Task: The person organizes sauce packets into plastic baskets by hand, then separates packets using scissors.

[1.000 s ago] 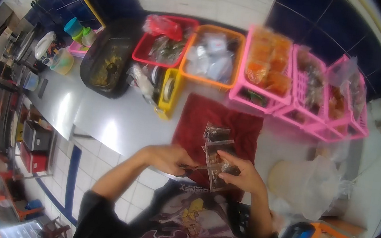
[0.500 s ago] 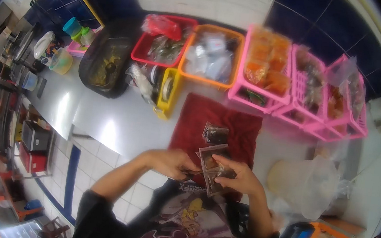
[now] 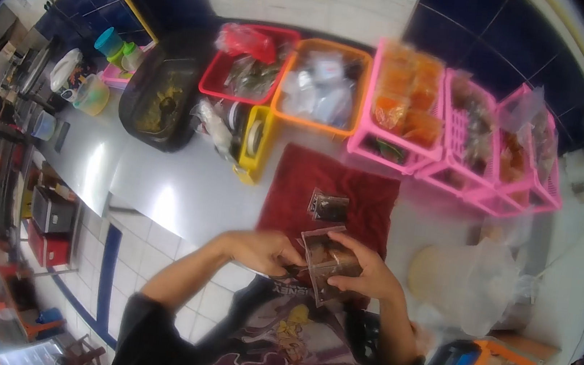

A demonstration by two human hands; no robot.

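In front of my shirt, my right hand (image 3: 365, 270) pinches a pair of clear plastic sachets (image 3: 330, 261) with brown contents, thumb and fingers on their right side. The sachets seem joined, one above the other, and tilt slightly. My left hand (image 3: 267, 252) is closed at their left edge, around a small dark thing whose kind the fingers hide. Just beyond, a few similar dark sachets (image 3: 329, 207) lie in a small pile on the folded red cloth (image 3: 292, 182).
Along the wall stand a black tub (image 3: 160, 97), a red basket (image 3: 209, 85), an orange basket (image 3: 314, 123) and pink baskets (image 3: 397, 155) of bagged goods. A yellow holder (image 3: 256, 145) with tape sits left of the cloth. A whitish plastic container (image 3: 458, 283) is at right.
The upper fingers of my right hand have shifted slightly on the sachets, which have tilted a little. My left hand stays almost in place at their edge.
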